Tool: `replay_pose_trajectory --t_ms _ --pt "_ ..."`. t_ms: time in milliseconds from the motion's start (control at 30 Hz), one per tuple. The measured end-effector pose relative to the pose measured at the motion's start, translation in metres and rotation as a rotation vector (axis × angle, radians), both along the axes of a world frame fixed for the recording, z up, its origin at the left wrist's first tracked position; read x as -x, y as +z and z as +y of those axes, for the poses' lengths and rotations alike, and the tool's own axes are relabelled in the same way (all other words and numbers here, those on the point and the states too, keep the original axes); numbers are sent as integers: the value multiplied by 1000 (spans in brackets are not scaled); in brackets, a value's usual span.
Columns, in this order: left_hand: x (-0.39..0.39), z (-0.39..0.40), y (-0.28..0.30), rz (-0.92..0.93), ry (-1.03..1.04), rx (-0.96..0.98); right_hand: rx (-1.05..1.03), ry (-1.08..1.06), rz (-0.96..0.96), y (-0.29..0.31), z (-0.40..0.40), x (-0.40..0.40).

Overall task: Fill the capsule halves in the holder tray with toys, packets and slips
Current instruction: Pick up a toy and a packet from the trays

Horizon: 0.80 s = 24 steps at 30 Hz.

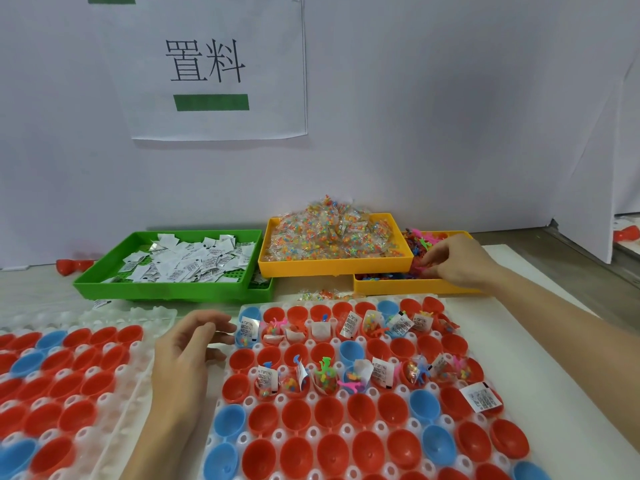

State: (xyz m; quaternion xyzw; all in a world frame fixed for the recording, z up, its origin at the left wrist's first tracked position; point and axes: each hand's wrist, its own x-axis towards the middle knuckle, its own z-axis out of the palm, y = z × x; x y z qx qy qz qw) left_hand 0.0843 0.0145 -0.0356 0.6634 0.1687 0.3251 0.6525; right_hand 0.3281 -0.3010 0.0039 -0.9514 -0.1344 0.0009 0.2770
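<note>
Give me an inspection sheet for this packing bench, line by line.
Surface: white board lying on a pale bench.
Job's things: holder tray of red and blue capsule halves, two rows partly filled with toys, packets and slips, the rest unfilled; green tray of white slips; yellow tray heaped with bead packets; second yellow tray of small plastic toys.
Clutter: second holder tray at left with unfilled halves; loose slip and loose packets on the bench; red pieces by the wall.
Grippers: right hand reaching into the toys, fingers curled; left hand relaxed beside the holder tray.
Cables: nothing seen.
Surroundings: white wall with a printed sign.
</note>
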Motion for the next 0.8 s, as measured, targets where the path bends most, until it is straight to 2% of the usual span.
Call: replay_pose_trajectory --t_ms 267,467,633,800 --pt "-1 0 0 5 5 -4 -377 -217 -176 -2 -7 14" --pt "1 0 1 5 9 11 -671 -280 -141 5 -12 40" --pt "0 -2 2 3 6 27 -917 -74 21 42 -1 70" --pt "1 -3 4 -13 0 54 -917 222 145 84 38 109"
